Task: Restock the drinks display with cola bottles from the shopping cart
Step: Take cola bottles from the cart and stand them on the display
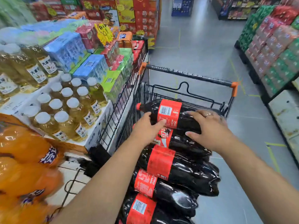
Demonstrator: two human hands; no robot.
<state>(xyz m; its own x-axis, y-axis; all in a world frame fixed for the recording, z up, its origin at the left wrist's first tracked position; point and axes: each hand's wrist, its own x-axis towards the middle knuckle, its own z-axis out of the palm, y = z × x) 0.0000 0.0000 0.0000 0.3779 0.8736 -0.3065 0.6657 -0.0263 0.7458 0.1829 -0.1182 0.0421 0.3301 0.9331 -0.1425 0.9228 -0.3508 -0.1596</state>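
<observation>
Store aisle, cart (191, 75), L hand (145, 129) + R hand (212, 128) fingers (195, 113) curled round top cola bottle (169, 113), nearest bottle (140, 207) cut off

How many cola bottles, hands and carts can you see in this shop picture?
Cola bottles: 5 showing
Hands: 2, left hand and right hand
Cart: 1
Total: 8
</observation>
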